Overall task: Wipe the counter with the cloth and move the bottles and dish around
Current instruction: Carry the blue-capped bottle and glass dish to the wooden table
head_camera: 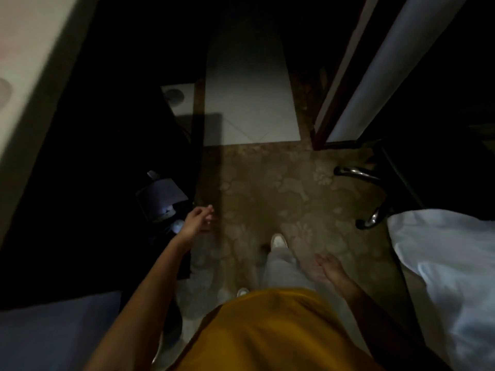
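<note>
— Looking down, what is around?
— A patterned carpet (267,183), white bedding (442,263) on the right, a dark bin (163,199) by the left hand (197,222).
— And each grip?
— Both loose, holding nothing; the right hand (328,266) is blurry. No cloth, bottles or dish in sight.

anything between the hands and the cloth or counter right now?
Cannot say: no cloth, bottles, dish or counter show in this dim view. The left hand and right hand hang free and hold nothing over the patterned carpet, which looks bare up to the pale tiled floor ahead.
</note>
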`<control>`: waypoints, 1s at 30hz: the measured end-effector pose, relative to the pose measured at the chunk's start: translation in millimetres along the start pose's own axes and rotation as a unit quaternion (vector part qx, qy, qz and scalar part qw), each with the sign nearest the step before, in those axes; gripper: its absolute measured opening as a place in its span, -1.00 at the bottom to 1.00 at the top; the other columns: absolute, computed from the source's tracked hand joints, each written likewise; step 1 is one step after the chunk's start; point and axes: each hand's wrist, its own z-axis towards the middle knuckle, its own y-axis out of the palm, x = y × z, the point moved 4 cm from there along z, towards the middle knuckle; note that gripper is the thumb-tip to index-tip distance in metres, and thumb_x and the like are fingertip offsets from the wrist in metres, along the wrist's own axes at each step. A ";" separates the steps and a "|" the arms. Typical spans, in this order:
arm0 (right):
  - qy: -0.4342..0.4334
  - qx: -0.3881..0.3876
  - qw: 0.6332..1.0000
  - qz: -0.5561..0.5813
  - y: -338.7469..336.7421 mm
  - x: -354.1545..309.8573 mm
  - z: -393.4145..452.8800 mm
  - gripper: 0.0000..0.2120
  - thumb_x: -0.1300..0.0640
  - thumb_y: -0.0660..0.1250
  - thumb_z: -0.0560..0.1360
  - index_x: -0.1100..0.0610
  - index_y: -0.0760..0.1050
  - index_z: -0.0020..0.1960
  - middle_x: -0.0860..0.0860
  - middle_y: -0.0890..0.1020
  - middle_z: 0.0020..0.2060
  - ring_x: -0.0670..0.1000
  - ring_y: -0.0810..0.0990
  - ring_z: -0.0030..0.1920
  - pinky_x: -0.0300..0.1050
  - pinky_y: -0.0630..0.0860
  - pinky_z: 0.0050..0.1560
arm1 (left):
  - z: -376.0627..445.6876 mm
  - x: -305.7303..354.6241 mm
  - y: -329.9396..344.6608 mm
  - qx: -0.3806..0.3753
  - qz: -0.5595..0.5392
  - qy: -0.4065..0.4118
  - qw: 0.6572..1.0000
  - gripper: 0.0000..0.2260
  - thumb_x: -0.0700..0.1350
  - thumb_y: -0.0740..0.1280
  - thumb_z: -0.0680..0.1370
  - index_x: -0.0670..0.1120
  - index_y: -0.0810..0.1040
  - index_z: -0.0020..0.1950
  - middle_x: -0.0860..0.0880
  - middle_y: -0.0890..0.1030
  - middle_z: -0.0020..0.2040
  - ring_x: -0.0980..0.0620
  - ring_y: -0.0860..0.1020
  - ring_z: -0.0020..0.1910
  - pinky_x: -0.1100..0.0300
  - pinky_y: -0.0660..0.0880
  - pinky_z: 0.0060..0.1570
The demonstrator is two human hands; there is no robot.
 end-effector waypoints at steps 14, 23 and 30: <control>-0.341 -0.239 0.902 -0.113 202.4 -555.0 52.3 -0.94 0.10 0.29 0.65 -0.02 0.50 0.00 0.20 0.67 0.12 0.18 0.66 0.06 -0.13 0.45 -0.11 | 50.9 215.9 -76.0 0.227 -0.191 0.107 0.949 -0.62 0.10 0.45 0.56 -0.19 0.58 0.15 -0.04 0.65 -0.08 0.13 0.60 -0.24 0.26 0.51 -0.28; -0.624 -0.421 0.658 -0.012 350.3 -769.9 -191.1 -0.74 -0.03 0.37 0.59 0.05 0.52 0.22 0.05 0.67 0.14 -0.01 0.65 0.10 -0.24 0.54 0.05 | -69.6 403.6 -196.6 0.447 -0.129 0.361 0.808 -0.71 -0.06 0.30 0.65 -0.19 0.56 0.29 -0.15 0.70 0.14 -0.03 0.68 0.06 0.12 0.61 -0.01; -0.702 -0.459 0.490 -0.239 498.8 -808.8 -279.9 -0.30 -0.31 0.49 0.36 -0.02 0.40 0.37 -0.10 0.54 0.27 -0.10 0.54 0.24 0.14 0.58 0.23 | -167.0 365.0 -274.6 0.695 -0.059 0.239 0.676 -0.51 0.23 0.51 0.45 0.11 0.53 0.31 0.13 0.57 0.29 0.20 0.57 0.26 0.14 0.53 0.19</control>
